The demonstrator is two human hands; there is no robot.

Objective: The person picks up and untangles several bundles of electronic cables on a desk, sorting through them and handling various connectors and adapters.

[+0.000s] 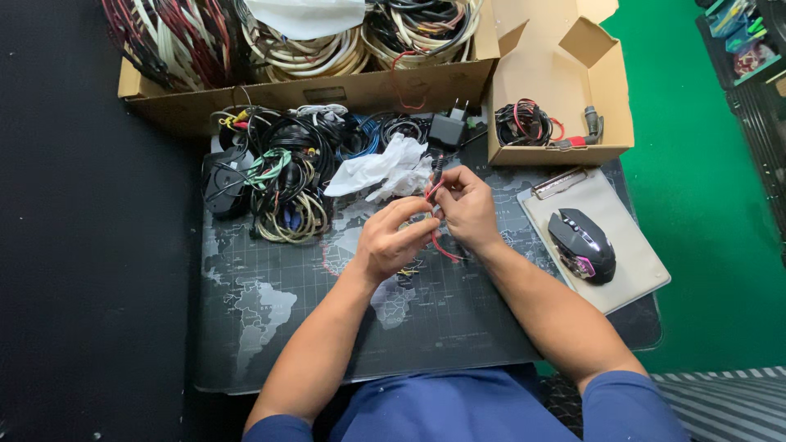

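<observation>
Red-and-black cable (435,190) is sitting between both hands, just above the middle of the desk (270,327), which is covered by a dark world-map mat. Left hand (391,241) has its grip pinched on the cable from below, thumb and fingers closed round it. Right hand (468,206) is curled over it from the other side, grip also clenched on the wire, and a red loop hangs down under the wrist onto the mat.

Just behind the hands there's a crumpled white plastic bag (385,170), and left of that a big messy pile of coiled cables (282,176), black, green, blue and beige. A black power adapter (447,129) sits at the back edge. Two cardboard boxes along the back: a long one (327,90) stuffed with cable bundles, and a smaller open one (565,82) with a few wires inside. Off to the right, a black gaming mouse (583,245) rests on a beige clipboard (630,245).
</observation>
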